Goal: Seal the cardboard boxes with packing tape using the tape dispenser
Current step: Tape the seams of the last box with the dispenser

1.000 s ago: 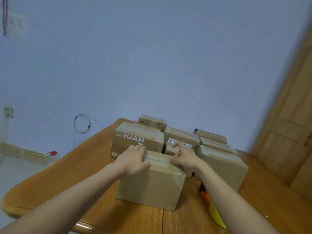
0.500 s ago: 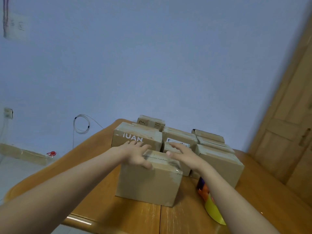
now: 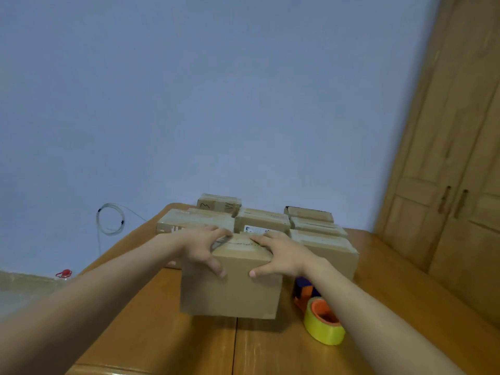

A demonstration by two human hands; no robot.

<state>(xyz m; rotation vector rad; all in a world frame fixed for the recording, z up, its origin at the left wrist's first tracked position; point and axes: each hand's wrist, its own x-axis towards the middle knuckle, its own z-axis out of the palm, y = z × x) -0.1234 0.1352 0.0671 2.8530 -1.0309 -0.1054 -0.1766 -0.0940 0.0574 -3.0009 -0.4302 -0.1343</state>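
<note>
Both hands hold the nearest cardboard box, which stands on the wooden table in front of a group of other boxes. The left hand grips the left top corner: its fingers lie over the taped top and the thumb reaches down the front face. The right hand grips the right top corner in the same way, fingers spread on top, thumb on the front. The tape on the lid is partly covered by the hands, so its ends cannot be seen. The tape dispenser, orange with a yellow roll, lies on the table just beside the box, on its right; the right forearm hides part of it. The labels on the boxes behind are mostly hidden and too blurred to read.
</note>
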